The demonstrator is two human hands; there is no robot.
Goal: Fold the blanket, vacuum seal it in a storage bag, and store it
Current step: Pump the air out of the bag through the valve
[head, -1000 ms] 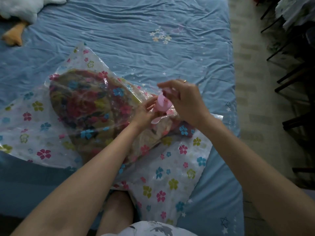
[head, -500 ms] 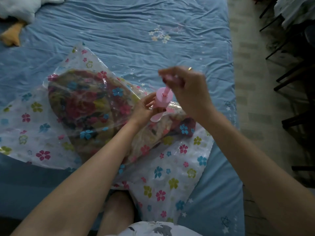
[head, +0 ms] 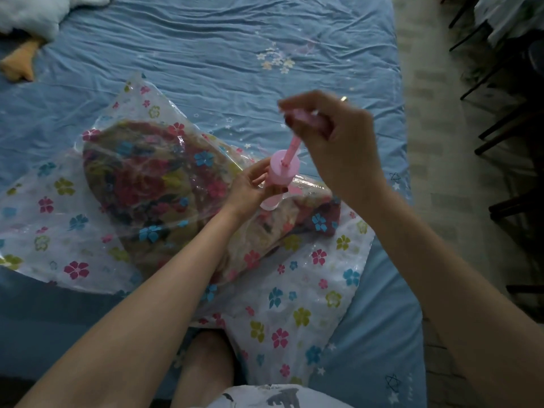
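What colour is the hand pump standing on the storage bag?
Pink: the small plastic hand pump has a pink barrel and pink plunger rod, seen clearly in the head view.

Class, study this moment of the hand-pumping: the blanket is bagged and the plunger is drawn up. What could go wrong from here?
1. The left hand alone steadies the pink pump on the storage bag; an off-line stroke by the right hand on the plunger handle might tip the pump, breaking the seal.
2. The blanket bulges unevenly, so loose bag film could crease and perhaps trap air.
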